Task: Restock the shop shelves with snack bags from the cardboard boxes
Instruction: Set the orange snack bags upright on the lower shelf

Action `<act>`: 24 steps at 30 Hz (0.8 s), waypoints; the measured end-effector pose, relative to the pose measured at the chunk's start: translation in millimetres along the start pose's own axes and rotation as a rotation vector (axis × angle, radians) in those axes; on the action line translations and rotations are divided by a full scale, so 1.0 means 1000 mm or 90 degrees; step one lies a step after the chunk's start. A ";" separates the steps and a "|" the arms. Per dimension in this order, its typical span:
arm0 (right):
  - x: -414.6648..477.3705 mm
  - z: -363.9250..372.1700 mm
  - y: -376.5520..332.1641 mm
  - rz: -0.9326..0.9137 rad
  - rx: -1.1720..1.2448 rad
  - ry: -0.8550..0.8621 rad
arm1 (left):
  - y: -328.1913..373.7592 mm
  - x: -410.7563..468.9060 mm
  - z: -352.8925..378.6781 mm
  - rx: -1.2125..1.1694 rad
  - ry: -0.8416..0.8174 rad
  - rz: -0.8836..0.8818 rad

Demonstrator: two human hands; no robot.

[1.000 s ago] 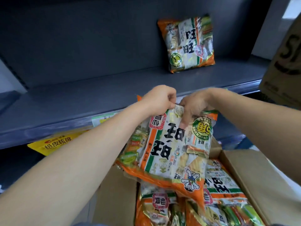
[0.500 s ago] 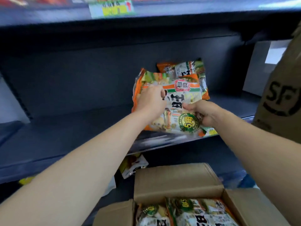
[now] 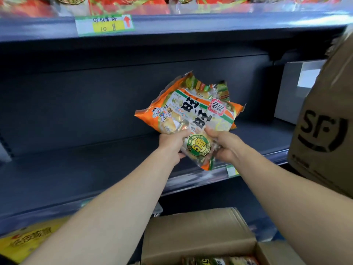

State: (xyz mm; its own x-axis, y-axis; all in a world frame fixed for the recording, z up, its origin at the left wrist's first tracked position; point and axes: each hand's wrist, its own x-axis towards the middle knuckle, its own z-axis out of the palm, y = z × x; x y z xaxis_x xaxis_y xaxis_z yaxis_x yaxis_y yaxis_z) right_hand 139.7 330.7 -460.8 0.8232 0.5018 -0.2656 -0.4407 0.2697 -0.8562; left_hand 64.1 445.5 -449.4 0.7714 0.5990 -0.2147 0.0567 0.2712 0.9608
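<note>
While both hands are on it, the snack bag (image 3: 191, 111) hangs dead centre of the frame. It's tilted and held just above the grey shelf (image 3: 76, 169), in front of the dark back wall. The left hand (image 3: 172, 144) has its fingers curled round the bag's lower left edge. The right hand (image 3: 225, 146) pinches the lower right edge with the thumb on the front, so both are closed on that one bag. My guess on handling: really light, puffy, crinkly film that's a bit slippery. The crackers inside would probably snap if you squeezed the middle, so taking it by the edges or the sealed seam seems the way to go. Count-wise, that's two hands and one bag held, and I can't tell if another is hiding behind it. There are two cardboard boxes: an open box (image 3: 191, 236) at the bottom of the frame and a printed box (image 3: 322, 134) on the right side. The open one shows a few boxed bags (image 3: 219, 261) along the bottom edge, too cropped to count properly. There's also one price tag (image 3: 104, 24) upper left and one yellow pack (image 3: 24, 243) in the lower left corner.
</note>
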 end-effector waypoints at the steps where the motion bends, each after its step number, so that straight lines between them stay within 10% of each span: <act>1: 0.006 -0.004 -0.003 -0.011 -0.014 0.016 | 0.001 0.005 0.001 -0.012 0.029 0.022; 10: 0.061 -0.031 -0.034 -0.129 -0.197 0.128 | 0.016 0.058 0.027 0.091 0.013 0.204; 16: 0.076 -0.039 -0.028 -0.061 -0.391 0.127 | 0.003 0.099 0.044 0.441 0.126 0.138; 24: 0.091 -0.035 -0.024 -0.083 -0.383 0.053 | -0.003 0.123 0.041 0.392 0.136 0.184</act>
State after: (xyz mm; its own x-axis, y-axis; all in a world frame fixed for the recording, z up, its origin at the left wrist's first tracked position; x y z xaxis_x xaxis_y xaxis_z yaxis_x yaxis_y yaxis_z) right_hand 237.7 341.3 -479.9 0.8927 0.4229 -0.1554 -0.0761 -0.1984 -0.9772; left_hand 185.2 487.4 -471.6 0.6717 0.7347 0.0953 0.2649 -0.3584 0.8952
